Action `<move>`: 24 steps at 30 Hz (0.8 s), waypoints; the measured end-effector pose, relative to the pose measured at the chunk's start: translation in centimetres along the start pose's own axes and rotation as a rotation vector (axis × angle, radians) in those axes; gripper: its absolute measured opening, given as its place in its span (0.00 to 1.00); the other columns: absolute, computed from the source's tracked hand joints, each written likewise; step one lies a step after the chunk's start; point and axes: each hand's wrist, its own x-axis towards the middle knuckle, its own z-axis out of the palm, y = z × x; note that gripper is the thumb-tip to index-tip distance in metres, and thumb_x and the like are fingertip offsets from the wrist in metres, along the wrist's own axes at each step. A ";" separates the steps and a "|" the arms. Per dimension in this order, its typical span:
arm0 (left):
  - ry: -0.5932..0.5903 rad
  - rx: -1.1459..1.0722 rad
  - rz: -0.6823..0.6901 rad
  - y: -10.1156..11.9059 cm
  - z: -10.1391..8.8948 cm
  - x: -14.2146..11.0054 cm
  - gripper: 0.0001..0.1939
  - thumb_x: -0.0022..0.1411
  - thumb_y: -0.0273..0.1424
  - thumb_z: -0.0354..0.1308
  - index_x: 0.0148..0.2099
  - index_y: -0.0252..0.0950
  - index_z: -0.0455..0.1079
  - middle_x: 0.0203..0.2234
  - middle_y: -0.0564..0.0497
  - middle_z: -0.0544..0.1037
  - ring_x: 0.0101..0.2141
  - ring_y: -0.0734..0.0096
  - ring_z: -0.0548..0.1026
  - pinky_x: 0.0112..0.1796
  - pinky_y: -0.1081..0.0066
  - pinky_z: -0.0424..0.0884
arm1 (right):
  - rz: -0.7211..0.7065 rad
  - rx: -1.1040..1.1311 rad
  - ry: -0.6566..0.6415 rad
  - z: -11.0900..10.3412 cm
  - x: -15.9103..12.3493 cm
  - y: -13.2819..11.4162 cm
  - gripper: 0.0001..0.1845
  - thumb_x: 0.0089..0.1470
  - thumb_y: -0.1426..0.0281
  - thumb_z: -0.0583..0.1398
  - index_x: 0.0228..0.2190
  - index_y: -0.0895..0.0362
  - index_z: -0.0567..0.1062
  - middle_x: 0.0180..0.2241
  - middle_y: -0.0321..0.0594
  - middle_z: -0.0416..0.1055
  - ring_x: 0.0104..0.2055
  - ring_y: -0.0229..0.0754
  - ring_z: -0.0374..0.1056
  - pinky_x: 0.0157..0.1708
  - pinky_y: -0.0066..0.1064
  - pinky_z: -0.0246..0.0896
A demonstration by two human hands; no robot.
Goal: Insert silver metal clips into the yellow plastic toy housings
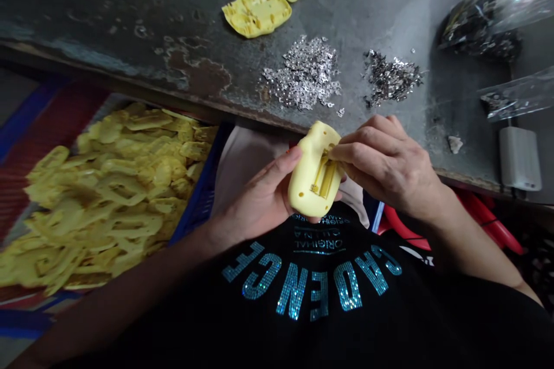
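A pale yellow plastic housing [303, 184] with a long battery-style recess stands tilted in front of my chest. My left hand [264, 196] grips it from the left side, thumb on its edge and fingers beneath. My right hand [385, 161] has its fingertips pinched at the upper end of the recess; what they hold, if anything, is hidden. Just beyond, on the metal table, lie a pile of small silvery metal plates [305, 72] and a smaller, darker pile of metal pieces [393, 78].
Several yellow housings [257, 13] lie farther back on the table [142, 17]. A blue crate [201, 184] of yellow plastic parts [125, 190] stands at left. Clear plastic bags of dark metal parts [485, 23] and a white box-shaped object [520, 158] are at right.
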 end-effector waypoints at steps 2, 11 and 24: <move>0.017 0.004 0.018 0.0 0.2 0.0 0.31 0.69 0.55 0.68 0.64 0.40 0.76 0.48 0.42 0.88 0.42 0.45 0.89 0.23 0.70 0.78 | 0.058 0.042 0.043 0.2 -0.3 -0.1 0.07 0.76 0.65 0.59 0.49 0.47 0.79 0.42 0.40 0.80 0.43 0.48 0.71 0.45 0.45 0.65; 0.136 0.173 0.258 -0.5 0.0 -0.5 0.27 0.64 0.42 0.77 0.62 0.44 0.79 0.53 0.48 0.88 0.51 0.53 0.86 0.45 0.66 0.83 | 0.324 0.496 0.140 2.7 -0.5 1.4 0.27 0.66 0.57 0.70 0.61 0.53 0.74 0.56 0.45 0.78 0.50 0.47 0.78 0.45 0.40 0.78; 0.274 0.489 0.415 0.1 -2.9 -2.6 0.27 0.69 0.44 0.73 0.64 0.37 0.83 0.49 0.42 0.89 0.48 0.54 0.86 0.46 0.67 0.80 | 0.220 0.442 0.344 5.5 2.5 0.6 0.30 0.60 0.71 0.70 0.62 0.48 0.73 0.45 0.36 0.74 0.40 0.39 0.75 0.41 0.35 0.79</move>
